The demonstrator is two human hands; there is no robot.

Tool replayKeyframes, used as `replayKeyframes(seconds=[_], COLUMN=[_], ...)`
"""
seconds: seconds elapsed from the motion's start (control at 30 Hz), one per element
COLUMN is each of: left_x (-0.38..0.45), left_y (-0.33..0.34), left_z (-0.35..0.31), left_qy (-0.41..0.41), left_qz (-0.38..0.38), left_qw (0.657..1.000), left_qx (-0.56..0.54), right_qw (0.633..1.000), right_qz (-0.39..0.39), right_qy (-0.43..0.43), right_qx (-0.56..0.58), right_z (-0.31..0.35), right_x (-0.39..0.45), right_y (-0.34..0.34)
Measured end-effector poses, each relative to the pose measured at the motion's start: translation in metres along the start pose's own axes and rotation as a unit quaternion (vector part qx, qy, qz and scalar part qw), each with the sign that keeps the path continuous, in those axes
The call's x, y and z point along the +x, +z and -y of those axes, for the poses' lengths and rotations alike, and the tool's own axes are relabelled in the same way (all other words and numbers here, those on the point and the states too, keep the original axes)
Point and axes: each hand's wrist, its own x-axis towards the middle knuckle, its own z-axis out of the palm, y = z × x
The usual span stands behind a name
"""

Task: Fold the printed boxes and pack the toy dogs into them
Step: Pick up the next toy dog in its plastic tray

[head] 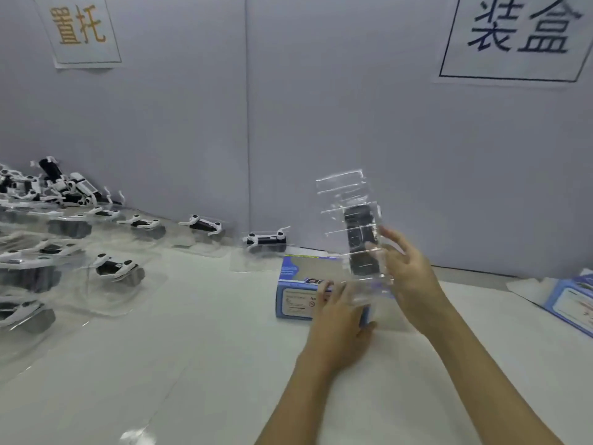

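- Both forearms reach in from the near edge of the white table (199, 364); the printed box (296, 293) serves as landmark.
- Left hand (341, 319) rests against the near right corner of the printed box, fingers curled round the lower end of the clear tray (356, 232) and the box edge; how firm the grip is cannot be told through the blur.
- Right hand (409, 271) sits to the right of the box, fingers spread and lying straight along the tray's right edge, steadying it.
- Clear tray stands on end above the box's right end, long axis near upright, leaning slightly left at the top. A dark toy dog (361, 242) shows inside it, blurred.
- Judgement: the tray's lower end lies just at the box's right end, so insertion turns on tipping the long axis down to match the box's length. The left hand is nearer the opening.
- Whether that end flap is open cannot be seen.
- Left of the box, more trayed toy dogs (118, 268) lie across the table; a second box (571, 303) lies well to the right.
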Motion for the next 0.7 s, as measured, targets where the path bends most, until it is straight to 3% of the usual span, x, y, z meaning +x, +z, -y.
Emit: replayKeyframes(seconds=[0.17,0.33,0.43,0.57,0.7], left_x=[0.003,0.006,0.012,0.02,0.021], left_y=[-0.002,-0.014,-0.027,-0.05,-0.059], left_z=[-0.004,-0.004,-0.008,-0.014,-0.014], left_qy=[-0.076,-0.088,-0.108,-0.145,-0.159], left_qz=[-0.083,-0.155,-0.219,-0.299,-0.304], left_qw=[0.994,0.984,0.959,0.877,0.845], left_qx=[0.018,0.002,-0.144,-0.346,-0.41], right_qw=[0.989,0.96,0.938,0.907,0.873], right_qz=[-0.072,-0.036,-0.006,0.034,0.113], right_qy=[0.047,0.154,0.197,0.278,0.297], right_qx=[0.122,0.231,0.284,0.314,0.369], right_z=[-0.043,-0.056,-0.055,-0.054,-0.048], right_x=[-0.01,-0.014,-0.015,-0.019,-0.021], right_y=[-0.057,-0.067,-0.073,-0.086,-0.084])
